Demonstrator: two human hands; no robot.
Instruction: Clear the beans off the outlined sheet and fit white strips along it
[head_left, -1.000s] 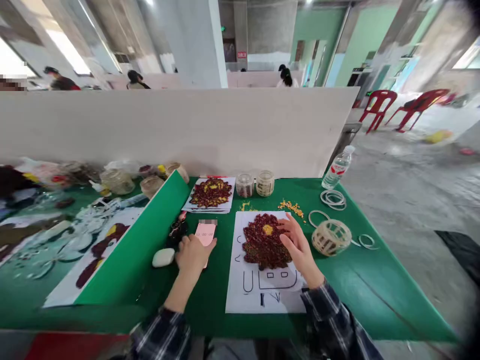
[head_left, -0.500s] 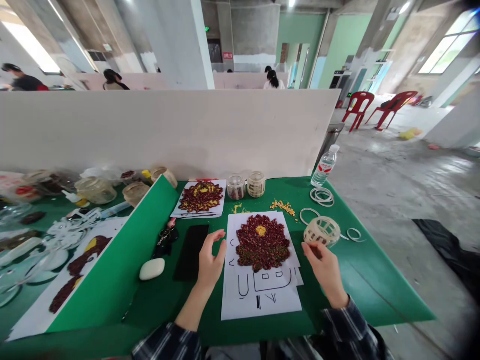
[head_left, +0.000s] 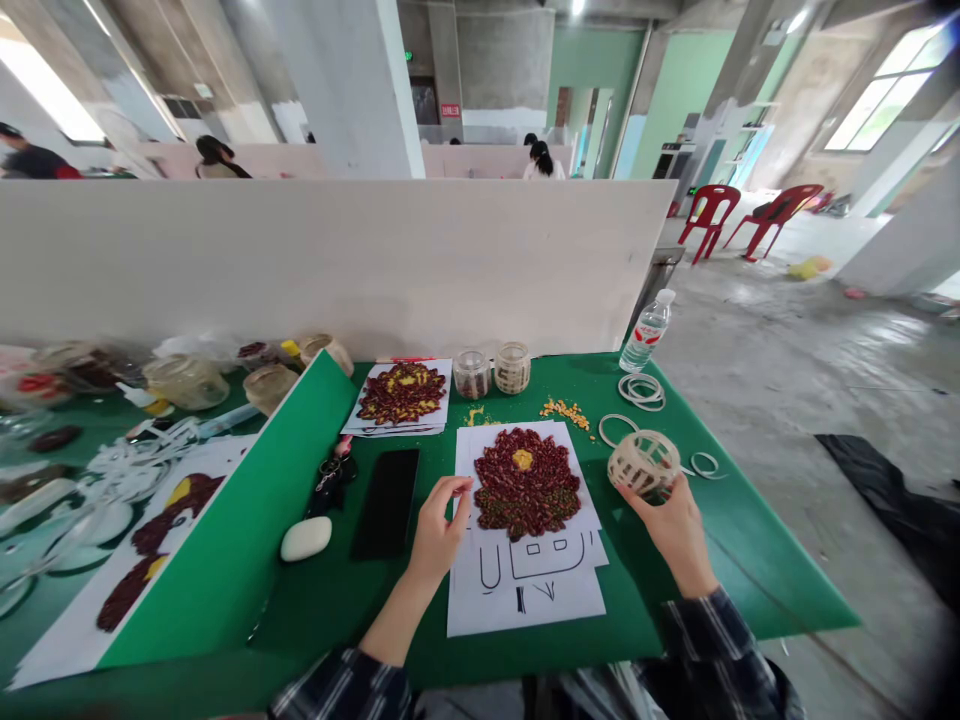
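My right hand (head_left: 675, 530) is wrapped around the near side of a round jar (head_left: 643, 462) covered in pale woven strips, which sits on the green table, slightly tilted. My left hand (head_left: 441, 525) hovers at the left edge of a white paper (head_left: 525, 610), fingers curved, thumb apart, with nothing visible in it. On that paper lies a flower shape of dark red beans (head_left: 529, 480) with a yellow centre and some green beans low down. Black outlines show on the paper below it.
Yellow kernels (head_left: 566, 412), pale rings (head_left: 642, 392) and a water bottle (head_left: 646, 335) are at the right back. Two jars (head_left: 472, 375) stand by a second bean picture (head_left: 403, 391). A phone (head_left: 385, 503), white case (head_left: 306, 538) and green divider (head_left: 225, 540) lie left.
My right hand has moved up and right from beside the jar and now grips it. My left hand has shifted slightly right and down, over the paper's edge.
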